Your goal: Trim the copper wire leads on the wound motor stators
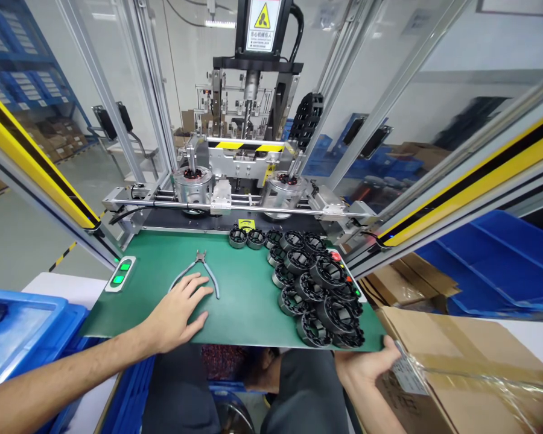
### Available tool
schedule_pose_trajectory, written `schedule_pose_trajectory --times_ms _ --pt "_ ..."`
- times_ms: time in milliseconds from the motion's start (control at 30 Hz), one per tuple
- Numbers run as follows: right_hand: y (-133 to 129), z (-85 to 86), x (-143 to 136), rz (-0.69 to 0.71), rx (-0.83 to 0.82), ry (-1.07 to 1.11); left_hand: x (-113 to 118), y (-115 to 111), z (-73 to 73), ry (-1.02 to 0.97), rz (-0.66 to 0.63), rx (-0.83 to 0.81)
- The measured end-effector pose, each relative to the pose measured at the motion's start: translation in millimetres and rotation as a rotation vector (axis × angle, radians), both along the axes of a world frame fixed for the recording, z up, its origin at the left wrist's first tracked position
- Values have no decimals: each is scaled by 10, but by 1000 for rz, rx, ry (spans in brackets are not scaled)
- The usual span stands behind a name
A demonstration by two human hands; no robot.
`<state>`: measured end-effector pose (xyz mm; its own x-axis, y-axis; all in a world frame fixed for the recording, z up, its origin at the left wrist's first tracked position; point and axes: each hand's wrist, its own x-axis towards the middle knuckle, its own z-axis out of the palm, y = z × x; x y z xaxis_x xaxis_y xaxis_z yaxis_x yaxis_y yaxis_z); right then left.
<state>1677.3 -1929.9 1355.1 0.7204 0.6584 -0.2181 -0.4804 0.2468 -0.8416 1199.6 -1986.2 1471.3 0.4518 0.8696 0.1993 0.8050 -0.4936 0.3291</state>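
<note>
My left hand (181, 313) lies on the green mat (239, 301), its fingers spread, over the lower end of one handle of the pliers (212, 276). The pliers' jaws point away from me, with the handles apart. At the mat's front right corner is my right hand (366, 361), thumb up by the edge; its other fingers are hidden below the mat, so what they hold cannot be told. Several black and metal rings (312, 325) are grouped on the mat's right side, some of them stacked. Two smaller-looking rings (238, 237) stand at the back.
Behind the mat is a machine with two metal cylinders (193, 190) and a horizontal rod. A green-button panel (120, 274) sits at the left edge, a red button (335, 257) at the right. Blue bins (22, 343) are on the left; a taped cardboard box (470, 361) is on the right.
</note>
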Motion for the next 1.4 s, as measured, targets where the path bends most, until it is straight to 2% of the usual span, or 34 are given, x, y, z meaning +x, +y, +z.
schedule_pose_trajectory --times_ms 100,400,833,1200,1400 --pt "7 17 -28 -100 -38 63 3 0 5 -9 5 -4" --pt "16 -60 24 -74 -18 31 5 -1 -2 -14 8 -8" --pt "-10 -5 0 -50 -39 40 7 5 15 -27 6 -2" --pt "-2 48 -57 -94 -13 47 15 0 25 -3 8 -25" --pt "2 -24 1 -75 -7 19 4 -2 6 1 6 -25"
